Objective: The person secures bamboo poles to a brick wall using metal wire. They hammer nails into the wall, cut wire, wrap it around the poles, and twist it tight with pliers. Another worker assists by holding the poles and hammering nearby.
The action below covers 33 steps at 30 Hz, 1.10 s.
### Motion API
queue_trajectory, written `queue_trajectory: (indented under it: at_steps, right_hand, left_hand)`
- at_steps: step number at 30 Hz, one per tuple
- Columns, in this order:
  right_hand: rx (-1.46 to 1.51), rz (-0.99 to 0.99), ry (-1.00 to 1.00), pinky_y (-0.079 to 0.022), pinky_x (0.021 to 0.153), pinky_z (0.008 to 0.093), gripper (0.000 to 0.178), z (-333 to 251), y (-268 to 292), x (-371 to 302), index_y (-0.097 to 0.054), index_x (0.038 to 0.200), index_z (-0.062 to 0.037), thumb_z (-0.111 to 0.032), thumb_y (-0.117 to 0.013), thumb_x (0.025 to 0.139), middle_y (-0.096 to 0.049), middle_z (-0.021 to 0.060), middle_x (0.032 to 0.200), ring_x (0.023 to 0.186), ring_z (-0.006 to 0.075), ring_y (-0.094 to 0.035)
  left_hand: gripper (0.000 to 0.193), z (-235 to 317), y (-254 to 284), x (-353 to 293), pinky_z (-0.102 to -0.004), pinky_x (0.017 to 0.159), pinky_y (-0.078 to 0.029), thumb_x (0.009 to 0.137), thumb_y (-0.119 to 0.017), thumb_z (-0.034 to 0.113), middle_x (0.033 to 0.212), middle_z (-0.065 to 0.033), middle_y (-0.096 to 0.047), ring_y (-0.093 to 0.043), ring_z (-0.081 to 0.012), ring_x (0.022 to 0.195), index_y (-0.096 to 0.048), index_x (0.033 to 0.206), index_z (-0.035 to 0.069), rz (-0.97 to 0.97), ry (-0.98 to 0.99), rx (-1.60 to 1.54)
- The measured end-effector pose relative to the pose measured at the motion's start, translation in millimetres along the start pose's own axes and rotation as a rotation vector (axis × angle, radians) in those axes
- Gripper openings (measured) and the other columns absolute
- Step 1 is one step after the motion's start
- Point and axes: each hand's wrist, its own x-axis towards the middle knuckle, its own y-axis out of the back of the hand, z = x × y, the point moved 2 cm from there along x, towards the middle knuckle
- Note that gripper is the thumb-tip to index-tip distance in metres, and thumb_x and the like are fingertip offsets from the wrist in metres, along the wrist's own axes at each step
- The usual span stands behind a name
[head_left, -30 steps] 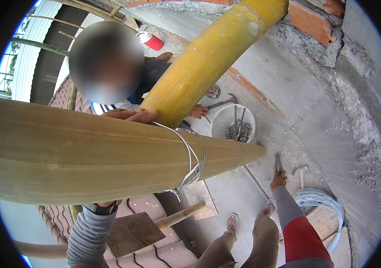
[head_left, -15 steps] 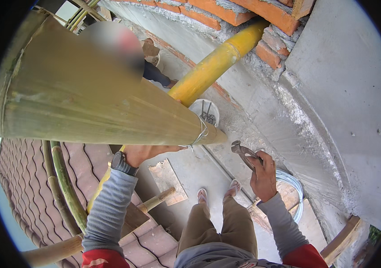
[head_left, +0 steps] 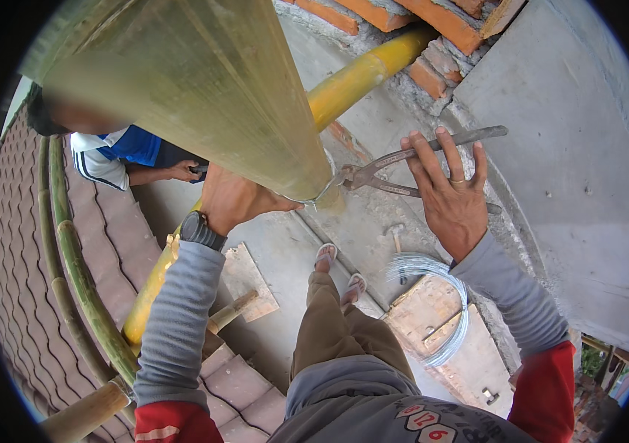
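A thick bamboo pole (head_left: 218, 81) slants through the upper middle, with thin tie wire (head_left: 320, 196) looped round its narrow-looking end. My left hand (head_left: 237, 196) is pressed round the pole's underside, one finger stretched along to the wire; its other fingers are partly hidden. My right hand (head_left: 451, 188) holds a pair of metal pincers (head_left: 362, 176) with its fingers over the spread handles. The jaws of the pincers meet the wire at the pole's edge. A yellow bamboo pole (head_left: 366, 77) passes behind, its end set in a gap in the brickwork.
At left, a co-worker (head_left: 126, 151) is partly behind the pole, holding a dark object. A wire coil (head_left: 458, 325) lies on boards (head_left: 432, 310) beside a hammer (head_left: 396, 238). Roof tiles (head_left: 26, 258) and bamboo rails (head_left: 78, 266) run along the left; a concrete wall (head_left: 565, 125) rises right.
My right hand has brought the pincers up to the wire, and their handles are now spread. My left hand stays at the pole. The view has turned, and the co-worker now shows at left.
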Motion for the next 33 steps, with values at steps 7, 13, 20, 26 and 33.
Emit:
queue_trajectory:
  at_steps: [7,13,20,26,33]
  right_hand:
    - [-0.046,0.022,0.043,-0.007,0.123,0.0567,0.063,7,3,8,-0.046,0.15,-0.0258,-0.02,-0.057,0.088,-0.028,-0.0078,0.158,0.149,0.02,-0.02]
    - [-0.057,0.015,0.052,-0.008,0.122,0.0565,0.06,2,11,12,-0.046,0.149,-0.0275,-0.023,-0.058,0.09,-0.029,-0.0075,0.157,0.149,0.02,-0.022]
    - [-0.07,-0.021,0.17,-0.013,0.119,0.0557,0.034,10,14,11,-0.061,0.124,-0.0239,-0.025,-0.062,0.089,-0.046,-0.005,0.14,0.136,0.0161,-0.037]
    - [-0.048,0.117,0.293,-0.015,0.117,0.0561,0.022,16,11,10,-0.062,0.109,-0.0215,-0.024,-0.064,0.088,-0.052,0.0001,0.128,0.127,0.017,-0.044]
    - [0.062,0.034,0.426,-0.041,0.1,0.0471,0.022,31,16,25,-0.059,0.107,-0.0129,-0.021,-0.065,0.087,-0.053,0.0074,0.124,0.11,0.0259,-0.054]
  left_hand:
    - [0.091,-4,-2,0,-0.0467,0.102,-0.041,0.051,-0.09,0.051,0.128,-0.0114,-0.063,-0.056,-0.0327,0.12,-0.065,0.128,0.012,0.08,0.063,-0.122]
    - [0.097,-6,-2,0,-0.0452,0.101,-0.039,0.049,-0.09,0.054,0.129,-0.0123,-0.061,-0.053,-0.0324,0.122,-0.062,0.131,0.009,0.096,0.066,-0.136]
    - [0.091,-6,-2,1,-0.0433,0.095,-0.04,0.05,-0.089,0.055,0.128,-0.0106,-0.061,-0.054,-0.0319,0.117,-0.065,0.126,0.01,0.155,0.022,-0.058]
    - [0.09,-7,-2,1,-0.0437,0.095,-0.04,0.052,-0.088,0.055,0.128,-0.0093,-0.061,-0.05,-0.0313,0.121,-0.066,0.127,0.012,0.166,0.0,-0.058]
    - [0.091,-7,-2,2,-0.0439,0.096,-0.04,0.051,-0.088,0.056,0.127,-0.0089,-0.061,-0.049,-0.0316,0.122,-0.066,0.127,0.012,0.181,-0.018,-0.042]
